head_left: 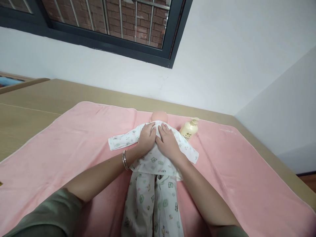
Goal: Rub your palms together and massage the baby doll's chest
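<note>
My left hand (147, 138) and right hand (169, 141) lie flat on the doll (158, 161), fingers extended, gripping nothing. It lies on the pink cloth (234, 177), head (159, 116) at 12 o'clock, trousers (166, 200) toward 6. The bottle (189, 128) is at 2 o'clock from my right hand.

The left hand (147, 138) and right hand (168, 141) hid part of the patterned shirt (154, 164) beneath their fingers. Just beyond the fingertips, only a curve of the doll's head (159, 117) showed — its face was out of sight. Right of the fingers, the bottle's (190, 128) lettering was too small to read. Behind the fingers, the trousers (142, 197) ran off the bottom edge; far left, a blue thing (10, 81) was cut off — unidentifiable.
</note>
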A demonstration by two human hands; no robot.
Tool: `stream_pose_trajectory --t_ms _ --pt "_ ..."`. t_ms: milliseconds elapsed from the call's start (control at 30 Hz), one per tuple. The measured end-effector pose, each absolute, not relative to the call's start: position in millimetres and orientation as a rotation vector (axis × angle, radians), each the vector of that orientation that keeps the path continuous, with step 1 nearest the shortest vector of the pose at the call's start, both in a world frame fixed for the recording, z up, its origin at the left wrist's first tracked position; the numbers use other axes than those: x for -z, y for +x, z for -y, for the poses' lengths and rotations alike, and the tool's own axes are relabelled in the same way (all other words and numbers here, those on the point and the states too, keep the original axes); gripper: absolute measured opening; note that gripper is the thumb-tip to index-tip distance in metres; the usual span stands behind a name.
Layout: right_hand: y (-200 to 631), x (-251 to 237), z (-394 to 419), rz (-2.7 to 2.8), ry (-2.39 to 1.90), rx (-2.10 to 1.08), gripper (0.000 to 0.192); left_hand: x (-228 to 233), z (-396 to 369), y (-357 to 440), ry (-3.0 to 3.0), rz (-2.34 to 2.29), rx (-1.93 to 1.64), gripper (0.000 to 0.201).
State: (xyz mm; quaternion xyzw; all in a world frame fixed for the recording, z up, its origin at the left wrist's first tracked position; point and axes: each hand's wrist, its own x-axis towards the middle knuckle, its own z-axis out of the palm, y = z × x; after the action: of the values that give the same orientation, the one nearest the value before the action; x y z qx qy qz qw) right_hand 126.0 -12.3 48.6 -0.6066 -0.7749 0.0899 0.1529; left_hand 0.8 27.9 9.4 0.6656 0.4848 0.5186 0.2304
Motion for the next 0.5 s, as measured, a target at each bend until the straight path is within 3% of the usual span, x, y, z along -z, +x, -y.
stream_pose_trajectory --t_ms 133,400,500 --pt "141.2 -48.5 -4.0 2.060 -1.780 -0.331 0.069 -10.0 -27.9 1.9 1.871 -1.364 -1.404 0.039" --pt "114.1 -46.9 28.7 2.155 -1.872 -0.018 0.060 -10.5 -34.0 -0.4 1.954 -1.347 -1.347 0.036" --pt "111.6 -48.1 31.0 2.220 -1.832 -0.051 0.058 -8.8 -36.8 -0.8 2.033 -1.372 -1.290 0.035"
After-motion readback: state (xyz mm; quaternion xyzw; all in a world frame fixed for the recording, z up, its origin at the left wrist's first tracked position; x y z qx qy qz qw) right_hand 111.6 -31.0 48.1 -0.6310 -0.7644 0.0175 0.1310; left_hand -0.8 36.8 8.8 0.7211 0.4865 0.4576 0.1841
